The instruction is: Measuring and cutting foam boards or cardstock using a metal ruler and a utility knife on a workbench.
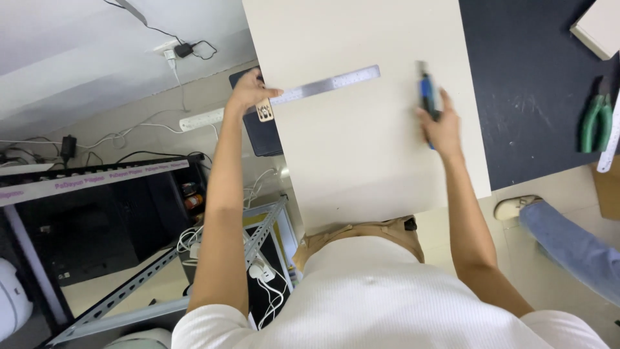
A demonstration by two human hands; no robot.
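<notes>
A large off-white board (361, 148) lies over a dark table top, its near edge at my waist. A long steel ruler (326, 84) lies slanted across the board's far left part, with a small tan tag (265, 111) hanging at its left end. My left hand (248, 90) presses on that end of the ruler at the board's left edge. My right hand (441, 126) is closed around a blue and black utility knife (426, 90), whose tip points away from me over the board's right part.
Green-handled pliers (595, 123) and a second ruler (610, 145) lie on the dark table (536, 84) at right, with a pale box (600, 26) at the far corner. Another person's jeans leg (575, 249) and shoe (513, 207) stand at right. A metal rack (161, 271), cables and a power strip (200, 119) fill the left floor.
</notes>
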